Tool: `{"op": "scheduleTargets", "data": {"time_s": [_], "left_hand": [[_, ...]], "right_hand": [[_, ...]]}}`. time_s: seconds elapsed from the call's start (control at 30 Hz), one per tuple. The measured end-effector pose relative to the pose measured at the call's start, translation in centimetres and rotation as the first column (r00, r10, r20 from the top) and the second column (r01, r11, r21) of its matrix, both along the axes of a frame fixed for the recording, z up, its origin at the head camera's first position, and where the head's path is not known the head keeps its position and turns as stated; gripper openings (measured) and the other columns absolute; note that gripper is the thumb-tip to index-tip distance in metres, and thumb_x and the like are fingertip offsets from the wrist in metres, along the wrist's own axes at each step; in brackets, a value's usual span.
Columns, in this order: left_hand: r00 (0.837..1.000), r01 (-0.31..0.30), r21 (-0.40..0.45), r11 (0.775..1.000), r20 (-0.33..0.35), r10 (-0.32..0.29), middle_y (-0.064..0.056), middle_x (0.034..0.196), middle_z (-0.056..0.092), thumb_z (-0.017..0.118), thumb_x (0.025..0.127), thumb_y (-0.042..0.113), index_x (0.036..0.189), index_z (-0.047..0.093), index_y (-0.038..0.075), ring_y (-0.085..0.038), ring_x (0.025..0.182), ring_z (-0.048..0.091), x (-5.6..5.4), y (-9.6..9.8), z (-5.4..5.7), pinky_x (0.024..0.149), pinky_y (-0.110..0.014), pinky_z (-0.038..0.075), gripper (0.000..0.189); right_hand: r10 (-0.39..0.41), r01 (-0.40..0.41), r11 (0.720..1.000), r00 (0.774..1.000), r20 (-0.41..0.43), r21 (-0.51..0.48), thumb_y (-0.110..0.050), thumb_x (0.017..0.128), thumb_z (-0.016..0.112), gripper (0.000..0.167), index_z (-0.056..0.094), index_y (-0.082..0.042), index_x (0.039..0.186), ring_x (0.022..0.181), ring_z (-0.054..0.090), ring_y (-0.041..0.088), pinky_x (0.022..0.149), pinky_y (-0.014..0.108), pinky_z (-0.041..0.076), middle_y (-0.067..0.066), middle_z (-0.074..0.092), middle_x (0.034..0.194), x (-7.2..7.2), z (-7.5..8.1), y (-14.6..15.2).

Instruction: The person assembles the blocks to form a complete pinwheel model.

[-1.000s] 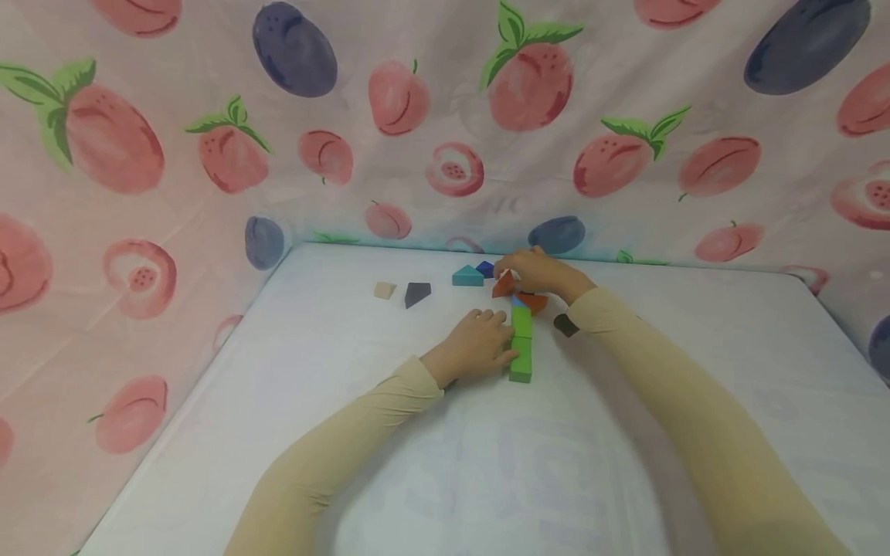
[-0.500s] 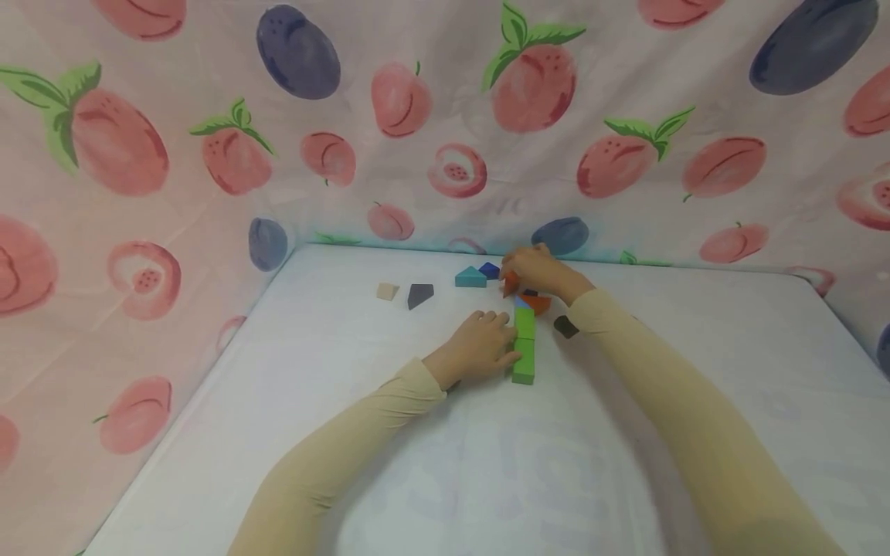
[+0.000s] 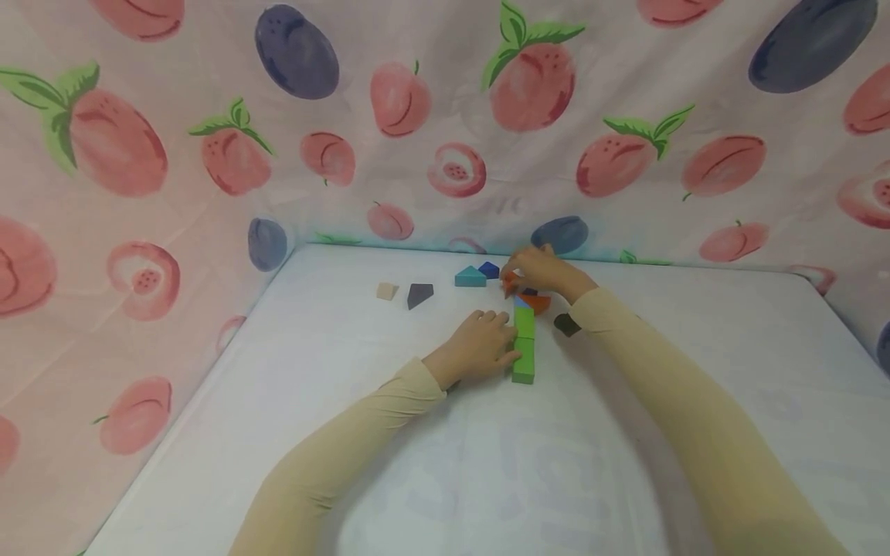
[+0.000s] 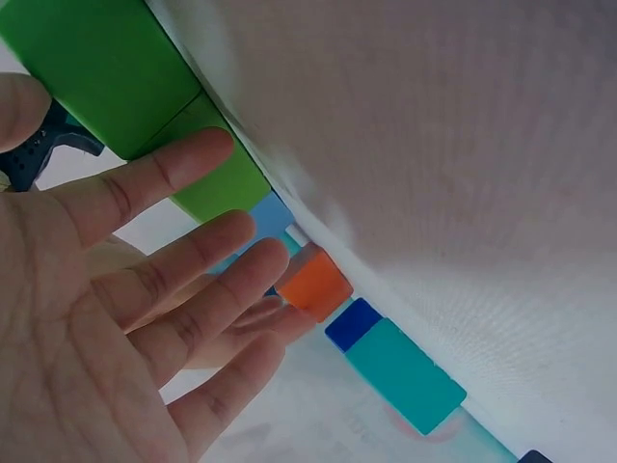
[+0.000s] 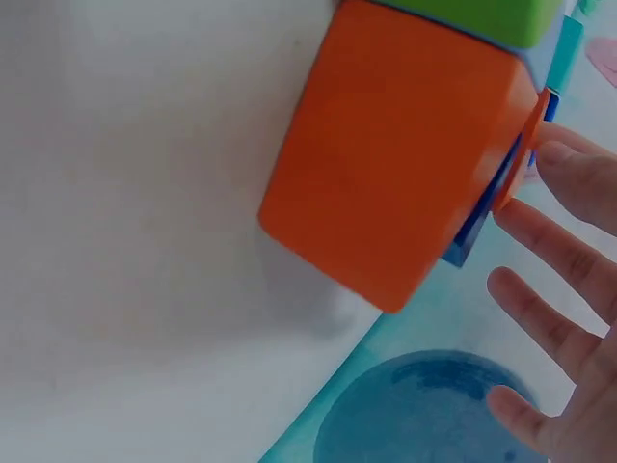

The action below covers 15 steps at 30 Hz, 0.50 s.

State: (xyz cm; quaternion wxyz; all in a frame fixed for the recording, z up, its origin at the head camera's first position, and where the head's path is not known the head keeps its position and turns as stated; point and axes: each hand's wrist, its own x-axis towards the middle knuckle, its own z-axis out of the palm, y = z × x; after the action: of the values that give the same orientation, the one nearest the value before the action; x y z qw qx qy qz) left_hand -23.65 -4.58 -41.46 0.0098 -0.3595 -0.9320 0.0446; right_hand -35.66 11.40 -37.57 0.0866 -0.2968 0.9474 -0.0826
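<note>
Two green blocks lie end to end in a line on the white table. My left hand rests along their left side, its fingers nearly straight and the tips at the blocks. Beyond their far end sits a light blue triangular block, with a larger orange block beside it. My right hand pinches a small orange triangular block between thumb and index finger, just past the light blue one; the other fingers are spread. A dark blue block shows behind the larger orange block, partly hidden.
A teal triangular block and a blue block lie left of my right hand. Farther left are a dark grey block and a beige block. A fruit-patterned cloth hangs behind the table.
My right hand has turned slightly, and its fingers now cover more of the small orange triangular block. My left hand has stayed at the green blocks.
</note>
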Motion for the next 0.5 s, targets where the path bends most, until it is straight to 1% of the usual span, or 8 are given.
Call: {"op": "scheduleTargets", "data": {"time_s": [0.07, 0.13, 0.17, 0.27, 0.33, 0.47, 0.5], "left_hand": [[1.0, 0.002, 0.002, 1.0, 0.004, -0.002, -0.003, 0.114, 0.057, 0.04, 0.096, 0.049, 0.121, 0.058, 0.017, -0.018, 0.103, 0.053, 0.0, 0.0, 0.0, 0.098, -0.035, 0.042, 0.045], [1.0, 0.004, 0.001, 1.0, 0.009, -0.004, -0.002, 0.114, 0.057, 0.04, 0.097, 0.049, 0.122, 0.058, 0.017, -0.017, 0.102, 0.052, 0.1, 0.0, 0.0, 0.097, -0.035, 0.042, 0.045], [1.0, 0.003, 0.001, 1.0, 0.012, -0.003, -0.002, 0.114, 0.057, 0.04, 0.097, 0.049, 0.122, 0.058, 0.017, -0.017, 0.102, 0.052, 0.1, 0.0, 0.1, 0.097, -0.035, 0.042, 0.045], [1.0, 0.001, -0.001, 1.0, 0.014, -0.001, -0.002, 0.114, 0.057, 0.04, 0.097, 0.049, 0.121, 0.058, 0.017, -0.017, 0.101, 0.052, 0.0, 0.0, 0.0, 0.097, -0.035, 0.042, 0.044], [1.0, -0.002, 0.001, 1.0, 0.014, 0.002, -0.002, 0.114, 0.057, 0.04, 0.096, 0.049, 0.121, 0.058, 0.017, -0.017, 0.101, 0.052, 0.0, 0.0, 0.1, 0.098, -0.035, 0.042, 0.044], [1.0, -0.002, 0.004, 1.0, 0.017, 0.002, -0.003, 0.116, 0.057, 0.04, 0.097, 0.049, 0.122, 0.057, 0.017, -0.017, 0.103, 0.052, 0.1, 0.0, 0.1, 0.098, -0.036, 0.042, 0.045], [1.0, -0.002, 0.007, 1.0, 0.019, 0.002, -0.003, 0.116, 0.057, 0.04, 0.097, 0.049, 0.122, 0.057, 0.017, -0.017, 0.103, 0.052, 0.1, 0.0, 0.1, 0.098, -0.035, 0.042, 0.045]], "right_hand": [[-0.024, 0.024, 1.0, 0.999, 0.028, -0.015, -0.013, 0.089, 0.062, 0.026, 0.068, -0.018, 0.114, 0.127, 0.043, 0.035, 0.105, 0.072, 0.01, 0.009, 0.061, 0.126, 0.1, 0.2, 0.5], [-0.036, 0.038, 0.999, 0.998, 0.043, -0.031, -0.009, 0.089, 0.061, 0.029, 0.066, -0.016, 0.116, 0.126, 0.044, 0.035, 0.105, 0.072, 0.01, 0.011, 0.061, 0.126, 0.2, 0.4, 1.1], [-0.037, 0.039, 0.999, 0.998, 0.041, -0.033, -0.007, 0.088, 0.061, 0.031, 0.065, -0.015, 0.117, 0.125, 0.045, 0.035, 0.105, 0.071, 0.011, 0.011, 0.061, 0.125, 0.3, 0.5, 1.5], [-0.023, 0.023, 0.999, 1.0, 0.019, -0.028, -0.003, 0.084, 0.062, 0.029, 0.066, -0.012, 0.112, 0.114, 0.052, 0.033, 0.103, 0.07, 0.017, 0.011, 0.065, 0.113, 0.2, 0.6, 2.5], [-0.019, 0.019, 1.0, 1.0, 0.022, -0.02, -0.002, 0.083, 0.063, 0.027, 0.066, -0.012, 0.108, 0.108, 0.055, 0.031, 0.103, 0.071, 0.016, 0.009, 0.066, 0.105, 0.2, 0.6, 2.9], [-0.026, 0.026, 1.0, 0.997, 0.067, 0.002, -0.003, 0.082, 0.065, 0.024, 0.068, -0.014, 0.102, 0.104, 0.057, 0.03, 0.103, 0.073, 0.013, 0.007, 0.067, 0.101, 0.1, 0.5, 3.4], [-0.026, 0.025, 1.0, 0.997, 0.076, 0.007, -0.003, 0.081, 0.065, 0.024, 0.069, -0.015, 0.102, 0.104, 0.057, 0.029, 0.103, 0.072, 0.014, 0.007, 0.067, 0.101, 0.2, 0.4, 3.4]]}}
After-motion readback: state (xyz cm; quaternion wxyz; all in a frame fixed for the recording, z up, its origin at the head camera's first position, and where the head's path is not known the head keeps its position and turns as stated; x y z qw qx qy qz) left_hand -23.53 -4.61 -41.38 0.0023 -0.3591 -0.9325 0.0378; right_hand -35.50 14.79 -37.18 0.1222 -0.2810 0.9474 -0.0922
